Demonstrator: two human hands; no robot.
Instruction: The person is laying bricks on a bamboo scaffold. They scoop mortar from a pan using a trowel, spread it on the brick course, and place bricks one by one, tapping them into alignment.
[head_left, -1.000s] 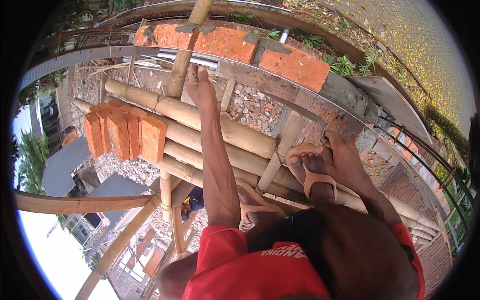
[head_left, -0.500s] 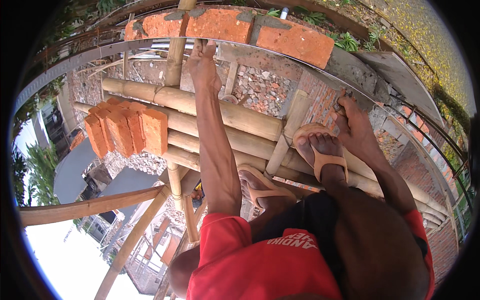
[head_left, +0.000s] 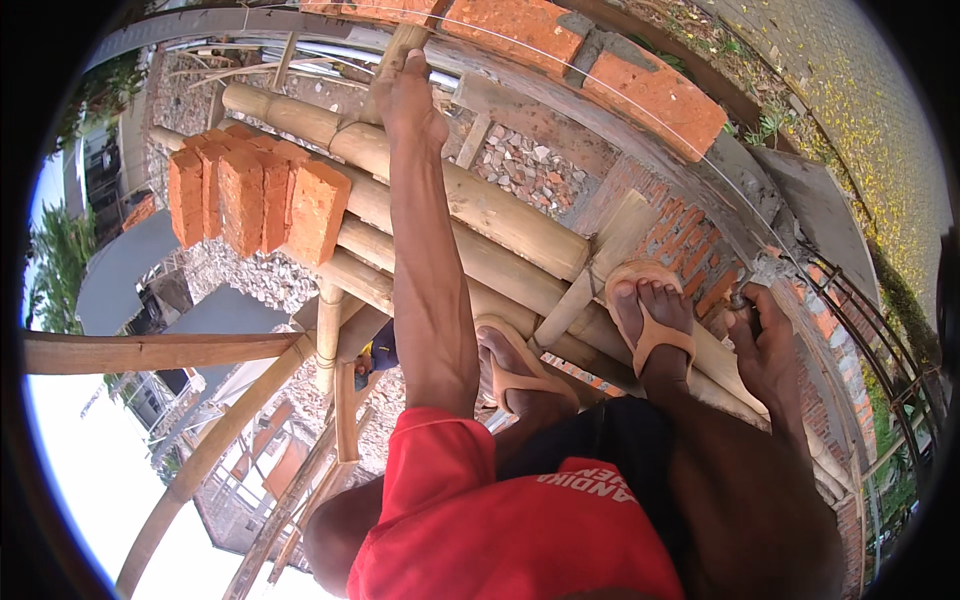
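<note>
My left arm reaches far forward, and my left hand [head_left: 408, 100] is in front of an upright bamboo pole [head_left: 392, 62], just below the row of laid bricks [head_left: 515, 32]. Its thumb points away; the other fingers are mostly hidden, so any grip on the pole is unclear. On the right, my right hand [head_left: 768, 338] has its fingers curled round a small dark, metal-looking thing [head_left: 741, 298], mostly hidden by the hand. Grey mortar [head_left: 597, 50] fills a joint between two bricks, and a thin taut string [head_left: 625, 92] runs along the row.
My sandalled feet [head_left: 655, 315] stand on lashed bamboo poles [head_left: 500, 225]. A stack of loose bricks [head_left: 255, 195] rests on the poles at left. Wooden beams [head_left: 160, 352] cross below. Rubble [head_left: 525, 170] lies beneath. At right, rebar [head_left: 865, 320] sticks out beside the wall.
The view has shifted, with the brick row now higher in it. My left hand has come off the brick's lower edge. My right hand has drawn back from the wall, lower and to the right.
</note>
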